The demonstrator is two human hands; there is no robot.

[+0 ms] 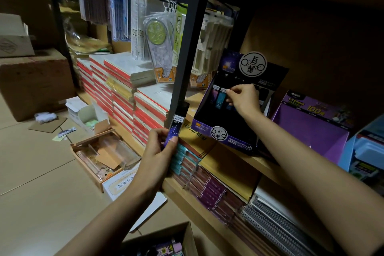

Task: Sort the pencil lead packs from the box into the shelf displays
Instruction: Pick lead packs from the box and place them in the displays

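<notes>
Two hands are at work at a dim stationery shelf (196, 98), seen from your head camera looking down. Your left hand (160, 151) is low, at the shelf's front edge, with fingers and thumb curled round a pencil lead pack (174, 129). The pack stands upright in front of a black upright post (188, 48). It is dark blue-purple with a star pattern and a white label that reads 2B/0.7. You cannot tell whether more packs sit behind it in the same grip.

Your right hand (243, 100) reaches into a dark purple display box (204, 129) that stands on the shelf. Its thumb and forefinger pinch the top of a teal pack (222, 100), and its other fingers are curled beneath. The teal pack stands upright in a row with other packs inside the display box, touching its neighbours.

Just beside the display box, to the right, stands a lighter purple display (307, 129) printed with "100".

Down at the bottom edge of the view, on the floor, an open cardboard box (166, 233) holds more packs, only partly visible.

Left of the post, stacks of red-edged notebooks (122, 81) fill the shelf, and packaged rulers (160, 37) hang above them.
</notes>
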